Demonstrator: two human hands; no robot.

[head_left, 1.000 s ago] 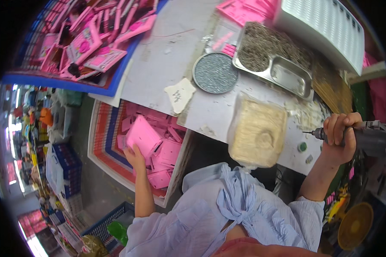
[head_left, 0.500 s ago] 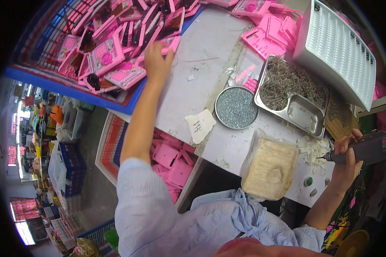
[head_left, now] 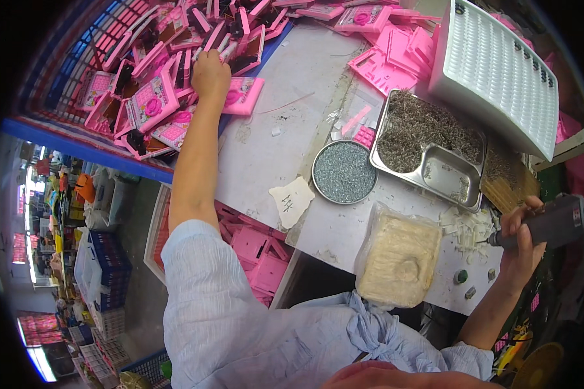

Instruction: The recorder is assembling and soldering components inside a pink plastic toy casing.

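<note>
My left hand (head_left: 211, 72) reaches into the pile of pink plastic toys (head_left: 150, 104) at the upper left, its fingers curled down among them. What those fingers grip is hidden. Beside its wrist, a pink toy case (head_left: 242, 96) with a printed face lies at the basket's edge. At the right, my right hand (head_left: 522, 245) is wrapped round a dark electric screwdriver (head_left: 551, 223). Its thin bit points left, above small white plastic parts (head_left: 464, 228) scattered on the table.
A blue-rimmed basket (head_left: 84, 150) contains the pile. On the table (head_left: 266, 146) are a round tin of small metal pieces (head_left: 345, 174), a steel tray of screws or springs (head_left: 428, 126), a wrapped beige block (head_left: 399, 256) and a white dimpled rack (head_left: 499, 74). Pink panels (head_left: 396, 55) lie behind.
My left hand has moved left and deeper into the pile. The pink toy case that was by its fingers now lies nearer, beside the wrist. The right hand keeps holding the screwdriver.
</note>
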